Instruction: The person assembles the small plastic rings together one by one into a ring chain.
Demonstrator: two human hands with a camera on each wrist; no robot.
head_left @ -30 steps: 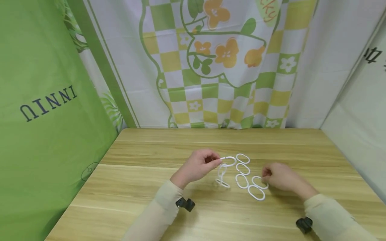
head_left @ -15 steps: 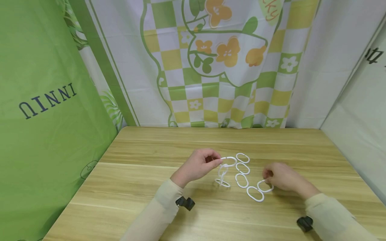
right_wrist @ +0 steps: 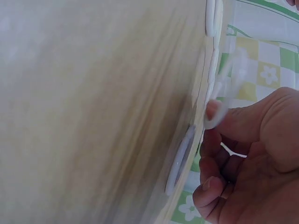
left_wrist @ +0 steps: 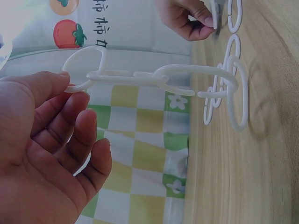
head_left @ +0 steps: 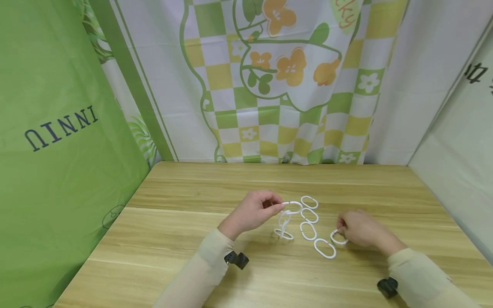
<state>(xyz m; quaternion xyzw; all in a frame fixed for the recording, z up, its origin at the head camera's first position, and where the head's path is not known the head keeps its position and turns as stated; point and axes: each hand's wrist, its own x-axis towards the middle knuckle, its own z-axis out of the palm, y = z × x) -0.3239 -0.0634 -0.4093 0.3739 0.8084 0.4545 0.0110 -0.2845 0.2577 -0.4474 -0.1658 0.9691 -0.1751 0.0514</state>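
My left hand point(head_left: 254, 213) pinches the top link point(left_wrist: 84, 69) of a short chain of white plastic oval links between thumb and forefinger. The chain hangs down to its lowest link point(head_left: 283, 234), right by the tabletop. Each of these links has a small gap in its side. Over to the right, my right hand point(head_left: 360, 229) pinches a single loose white link point(head_left: 339, 238) by its edge. That link is tilted up and blurred in the right wrist view. Between the hands, several more white links lie flat in a slanting row, the nearest link point(head_left: 325, 248) at its front end.
The wooden table point(head_left: 173, 265) reaches back to a green and yellow checked curtain point(head_left: 269, 124). Green cloth point(head_left: 69, 179) hangs along the left side and a pale cloth point(head_left: 458, 141) along the right. A dark wrist camera point(head_left: 236, 259) is on the left sleeve.
The link at my right fingers has shifted right, away from the front link of the row, and is now tilted up. My left hand and its chain have stayed nearly still.
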